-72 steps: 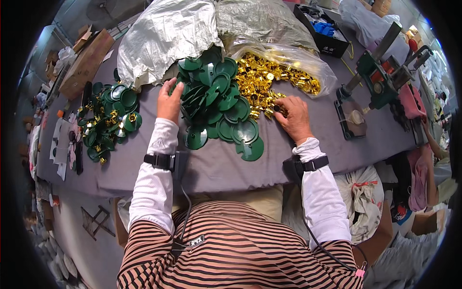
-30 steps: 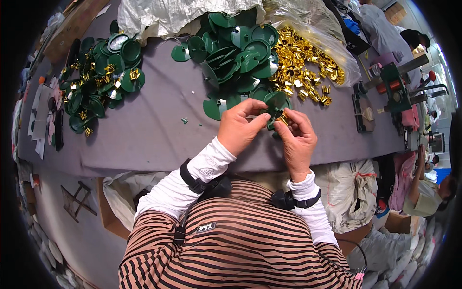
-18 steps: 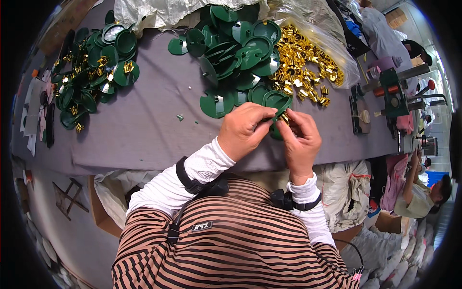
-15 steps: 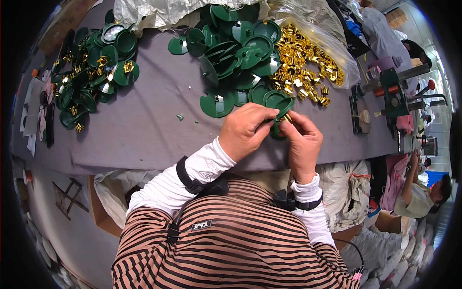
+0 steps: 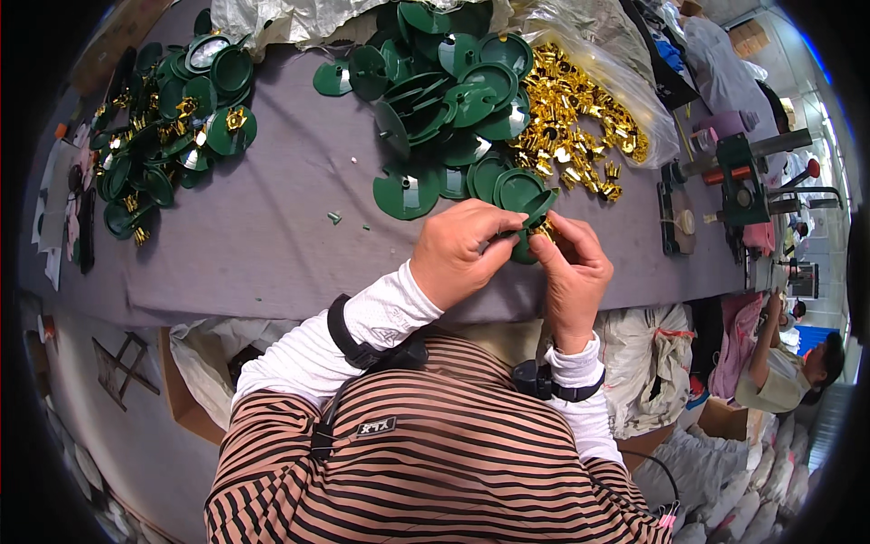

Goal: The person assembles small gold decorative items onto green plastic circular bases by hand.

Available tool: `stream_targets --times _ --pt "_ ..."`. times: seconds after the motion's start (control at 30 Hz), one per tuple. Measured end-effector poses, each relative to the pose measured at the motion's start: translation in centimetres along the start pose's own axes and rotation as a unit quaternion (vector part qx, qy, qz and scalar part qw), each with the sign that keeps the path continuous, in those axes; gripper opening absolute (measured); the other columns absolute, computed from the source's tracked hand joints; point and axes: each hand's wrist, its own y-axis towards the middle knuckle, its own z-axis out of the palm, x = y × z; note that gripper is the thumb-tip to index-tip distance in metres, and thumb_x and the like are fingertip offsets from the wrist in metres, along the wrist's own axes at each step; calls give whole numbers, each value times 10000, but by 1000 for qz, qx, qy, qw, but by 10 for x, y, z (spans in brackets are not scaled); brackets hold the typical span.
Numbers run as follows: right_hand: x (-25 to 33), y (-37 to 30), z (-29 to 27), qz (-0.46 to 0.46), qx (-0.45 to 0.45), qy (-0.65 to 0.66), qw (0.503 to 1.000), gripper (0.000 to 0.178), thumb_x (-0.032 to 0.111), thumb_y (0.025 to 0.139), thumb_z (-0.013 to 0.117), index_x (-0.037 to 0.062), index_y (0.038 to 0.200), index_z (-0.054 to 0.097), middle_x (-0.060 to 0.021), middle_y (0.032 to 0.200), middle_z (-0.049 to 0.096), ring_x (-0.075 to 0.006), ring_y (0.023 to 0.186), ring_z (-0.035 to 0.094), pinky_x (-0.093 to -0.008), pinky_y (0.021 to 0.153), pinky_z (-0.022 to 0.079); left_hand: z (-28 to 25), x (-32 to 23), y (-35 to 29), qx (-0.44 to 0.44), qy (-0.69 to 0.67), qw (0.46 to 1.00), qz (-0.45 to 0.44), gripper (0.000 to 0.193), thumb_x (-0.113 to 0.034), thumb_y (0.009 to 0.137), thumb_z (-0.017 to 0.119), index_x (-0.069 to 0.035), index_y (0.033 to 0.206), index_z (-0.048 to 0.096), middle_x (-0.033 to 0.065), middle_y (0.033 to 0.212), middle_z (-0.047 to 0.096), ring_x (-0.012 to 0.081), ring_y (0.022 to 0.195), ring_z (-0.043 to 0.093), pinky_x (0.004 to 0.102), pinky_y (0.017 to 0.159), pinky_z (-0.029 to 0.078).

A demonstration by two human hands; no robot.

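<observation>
Between thumb and fingers, my left hand (image 5: 460, 252) pinches the edge of a dark green plastic disc (image 5: 541, 206), which is tilted. My right hand (image 5: 578, 276) is closed on a small shiny gold metal clip (image 5: 545, 230) at the disc's underside. Fingers partly cover where clip and disc meet. Just beyond my hands lies a heap of green discs (image 5: 471, 106), some with a short central stem. To its right is a pile of loose gold clips (image 5: 566, 109). At the far left are green discs with gold clips on them (image 5: 232, 130).
A grey-covered table (image 5: 272, 254) holds everything, with green scraps (image 5: 334, 218) on it. A hand press (image 5: 741, 186) stands at the right. Clear plastic sheeting (image 5: 660, 136) borders the gold pile. Another person (image 5: 784, 376) sits at the far right, and a folding stool (image 5: 127, 367) stands at lower left.
The held disc has tipped a little, and more of the gold clip shows beneath it. My right hand has shifted slightly to the right; both grips stay closed.
</observation>
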Motion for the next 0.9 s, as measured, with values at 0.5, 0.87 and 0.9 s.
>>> stream_targets --times 0.5,0.87,0.9 --pt "-23 55 -38 10 -45 -137 989 276 140 831 722 15 1062 635 -93 954 680 -199 770 662 -313 670 536 -56 -1 34 -96 29 990 -96 190 -15 821 657 5 1010 653 53 900 677 108 788 635 237 702 518" --pt "-64 84 -41 -142 -56 -348 925 231 177 773 747 43 953 691 -130 890 680 -283 790 643 -359 722 507 -86 -4 64 -85 356 911 190 341 -17 704 677 -89 1038 671 76 1041 665 268 986 617 378 872 482" --pt "-66 82 -44 -157 -49 -335 928 231 195 791 736 40 956 693 -132 895 679 -269 791 649 -353 716 509 -56 5 57 74 330 913 228 385 -14 658 656 -84 1036 654 115 1113 641 313 1073 583 424 927 456"
